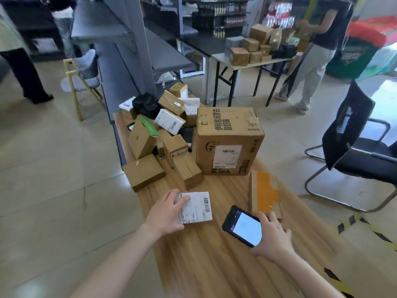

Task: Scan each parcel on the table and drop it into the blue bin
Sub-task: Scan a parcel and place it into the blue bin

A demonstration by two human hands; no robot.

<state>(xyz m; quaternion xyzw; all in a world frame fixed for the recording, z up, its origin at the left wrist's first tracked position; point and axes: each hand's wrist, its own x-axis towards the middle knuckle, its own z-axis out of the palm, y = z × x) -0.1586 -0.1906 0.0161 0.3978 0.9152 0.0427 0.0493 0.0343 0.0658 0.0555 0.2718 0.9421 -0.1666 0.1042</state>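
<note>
A long wooden tabletop (214, 265) runs away from the camera in a shop, with grey shelving (120, 50) along its far left and a black chair (354, 147) on the floor to its right. A large cardboard box (227, 143) stands upright at the middle of the tabletop, its barcode label facing the camera. Just beside it on the left, a heap of small parcels (163, 134) is piled up: brown cartons, several tipped on edge, and a black bag at the back. In front of the big box on the right lies a flat parcel with orange tape (265, 194).

Nearer the camera, at the left of the tabletop, a white-labelled parcel (197, 207) shows its barcode face up. The left hand (165, 214) grips it by the left edge, thumb laid across the label and fingers curled round the side. Whether it rests on the wood or is raised off it cannot be told.

To the right, the right hand (272, 235) holds a phone (242, 225) by its right edge, fingers curled round it. The screen is lit white and tilted up, apart from the labelled parcel.
</note>
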